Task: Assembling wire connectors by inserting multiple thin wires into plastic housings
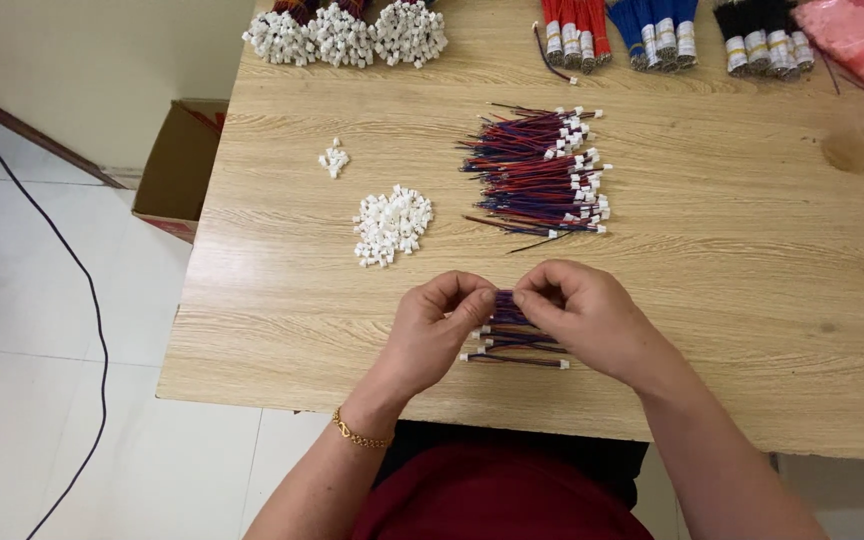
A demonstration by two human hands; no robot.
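From the head camera, both hands meet near the front edge of the pale wood-grain table. The left hand, with a thin gold chain bracelet at the wrist, has its fingers curled in tight, thumb and fingertips pinched on the upper end of a small bundle of short red-and-blue wires with white plastic end plugs. The right hand is curled just as narrowly, its fingertips pinching the same spot from the other side — the two hands almost touch. The bundle lies on the table under and between them, its lower wires fanned out toward the person.

Just beyond the hands sits a larger heap of the same red-and-blue wires, and to its left a loose pile of small white plastic connector housings, with a smaller cluster of them further back.

What exactly the fingertips pinch is hidden behind the fingers — a wire end or a plug, it cannot be told. Along the far edge, tied bundles of red, blue and black wire are cut off by the frame.
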